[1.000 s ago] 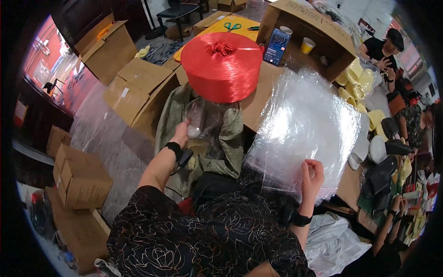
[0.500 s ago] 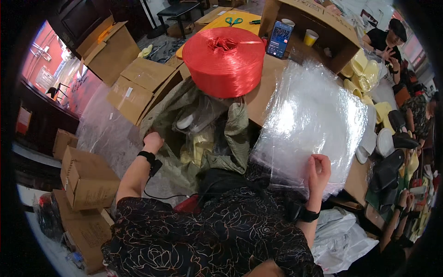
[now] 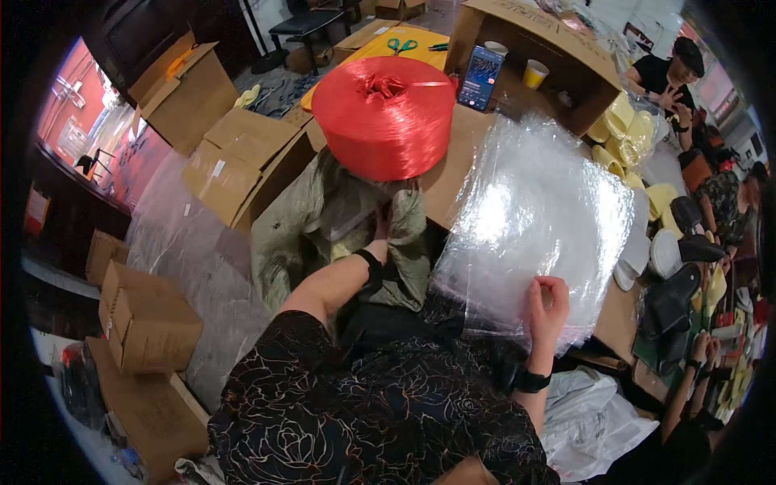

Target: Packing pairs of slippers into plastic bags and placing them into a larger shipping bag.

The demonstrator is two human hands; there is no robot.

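Nearest, the right hand [image 3: 550, 301] curls loosely over the near edge of the clear plastic bags [image 3: 546, 198], pinching or not I can't tell; well apart, the left hand [image 3: 382, 229] reaches inside a greenish sack [image 3: 279, 246], grip hidden from me; beyond sits a red twine roll [image 3: 384, 129]

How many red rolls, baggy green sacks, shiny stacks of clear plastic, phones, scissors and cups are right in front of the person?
Red roll: 1
Green sack: 1
Stack of clear plastic: 1
Phone: 1
Scissors: 1
Cups: 2
Total: 7
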